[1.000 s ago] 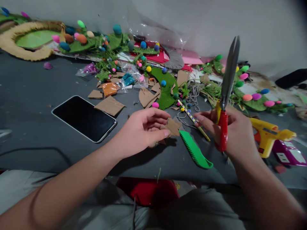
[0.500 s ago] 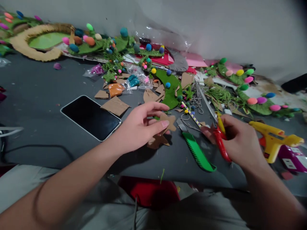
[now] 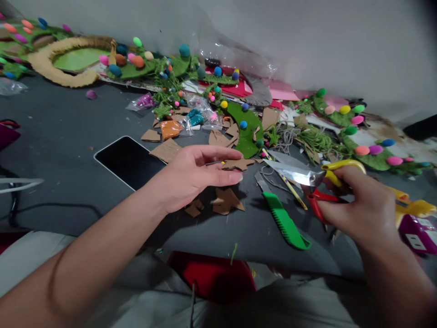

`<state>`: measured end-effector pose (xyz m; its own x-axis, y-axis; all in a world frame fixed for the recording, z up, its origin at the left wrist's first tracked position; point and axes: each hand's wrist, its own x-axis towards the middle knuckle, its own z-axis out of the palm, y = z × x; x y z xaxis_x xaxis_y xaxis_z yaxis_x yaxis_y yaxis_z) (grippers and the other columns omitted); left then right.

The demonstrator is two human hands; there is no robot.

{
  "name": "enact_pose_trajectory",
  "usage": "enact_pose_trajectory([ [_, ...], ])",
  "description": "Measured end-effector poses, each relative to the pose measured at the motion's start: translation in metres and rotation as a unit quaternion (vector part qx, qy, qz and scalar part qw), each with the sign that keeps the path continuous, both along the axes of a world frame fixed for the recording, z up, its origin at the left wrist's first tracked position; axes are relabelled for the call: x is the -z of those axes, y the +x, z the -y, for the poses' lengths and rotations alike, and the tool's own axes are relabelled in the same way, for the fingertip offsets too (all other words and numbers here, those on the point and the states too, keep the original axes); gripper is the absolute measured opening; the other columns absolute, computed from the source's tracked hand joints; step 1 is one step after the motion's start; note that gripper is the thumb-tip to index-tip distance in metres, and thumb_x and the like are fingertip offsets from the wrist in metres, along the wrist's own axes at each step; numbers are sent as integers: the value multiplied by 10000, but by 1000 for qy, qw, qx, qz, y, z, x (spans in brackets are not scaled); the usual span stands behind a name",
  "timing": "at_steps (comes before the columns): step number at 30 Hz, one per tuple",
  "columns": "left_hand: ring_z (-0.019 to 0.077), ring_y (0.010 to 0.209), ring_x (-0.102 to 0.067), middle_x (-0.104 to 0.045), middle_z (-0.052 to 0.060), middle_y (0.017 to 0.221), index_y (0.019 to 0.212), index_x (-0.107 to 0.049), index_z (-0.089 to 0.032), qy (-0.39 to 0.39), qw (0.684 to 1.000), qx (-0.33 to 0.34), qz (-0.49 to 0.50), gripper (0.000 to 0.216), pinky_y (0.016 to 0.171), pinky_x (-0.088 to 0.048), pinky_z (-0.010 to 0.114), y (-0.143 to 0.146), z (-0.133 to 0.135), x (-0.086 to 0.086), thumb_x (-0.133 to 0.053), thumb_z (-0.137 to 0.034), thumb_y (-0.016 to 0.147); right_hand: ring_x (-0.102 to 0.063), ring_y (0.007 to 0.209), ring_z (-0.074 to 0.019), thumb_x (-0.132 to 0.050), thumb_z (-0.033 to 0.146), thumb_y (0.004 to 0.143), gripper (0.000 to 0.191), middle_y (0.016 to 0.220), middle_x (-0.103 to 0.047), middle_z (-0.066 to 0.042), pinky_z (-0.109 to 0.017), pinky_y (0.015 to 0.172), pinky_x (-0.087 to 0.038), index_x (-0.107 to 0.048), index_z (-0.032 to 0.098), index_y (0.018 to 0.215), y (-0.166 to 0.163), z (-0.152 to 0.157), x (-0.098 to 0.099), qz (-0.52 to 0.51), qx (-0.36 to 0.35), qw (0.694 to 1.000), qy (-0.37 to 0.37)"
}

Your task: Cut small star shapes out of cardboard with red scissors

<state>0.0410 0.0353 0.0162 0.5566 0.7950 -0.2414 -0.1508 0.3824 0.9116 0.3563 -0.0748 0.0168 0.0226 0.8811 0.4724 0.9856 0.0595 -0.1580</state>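
Observation:
My left hand (image 3: 193, 175) pinches a small brown cardboard cut-out (image 3: 238, 164) between thumb and fingers, held flat above the dark table (image 3: 61, 132). My right hand (image 3: 358, 205) grips scissors (image 3: 307, 175) with one yellow and one red handle; the blades are open and point left toward the cut-out. Brown cardboard scraps (image 3: 225, 200) lie on the table under my left hand. A green-handled utility knife (image 3: 283, 218) lies between my hands.
A phone (image 3: 128, 161) lies face up left of my left hand. A yellow glue gun (image 3: 413, 207) sits behind my right hand. Green felt pieces with colourful pom-poms (image 3: 246, 127), cardboard bits, bagged beads and a striped pencil (image 3: 283, 177) crowd the back of the table.
The scissors swung down from pointing upward to lying level, blades now open and aimed at the cut-out. My left hand lifted the cut-out slightly; scraps now lie beneath it.

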Motion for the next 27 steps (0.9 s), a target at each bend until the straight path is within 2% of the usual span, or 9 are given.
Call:
enact_pose_trajectory([
  [3,154,902,-768,-828,78,1067,1123,-829,-173,33,999,-11,-7,388,854,-624,271,-1,-1,2,-952,-260,765,-431,525,-151,-703,315,680,233,594,-471,45,-291,508,-351,-480,269,730,2,1,1,-6,-11,999,-31],
  [7,134,777,-761,-812,35,894,996,-822,-172,86,996,-9,-23,233,735,-618,222,0,0,2,-902,-326,840,-394,583,-145,-714,221,670,217,631,-443,52,-277,538,-362,-518,253,758,-2,3,2,-43,-28,995,-81],
  [14,152,777,-765,-795,34,889,1006,-805,-166,117,991,10,-60,296,759,-628,240,0,2,-1,-904,-381,828,-388,605,-148,-731,221,727,158,646,-447,56,-265,537,-364,-577,244,752,-10,9,-2,-97,-44,978,-179],
  [20,135,747,-762,-787,15,842,1017,-792,-167,131,988,-7,-78,245,726,-620,214,1,4,-1,-888,-311,843,-398,620,-147,-716,180,722,155,664,-464,56,-265,543,-383,-582,240,772,-12,11,-3,-137,-52,966,-212],
  [27,147,726,-753,-782,20,823,1030,-794,-165,144,984,0,-102,253,707,-622,239,2,4,-4,-876,-320,848,-388,614,-147,-686,175,715,111,646,-465,52,-263,530,-375,-601,229,761,-14,10,-4,-138,-61,963,-222],
])
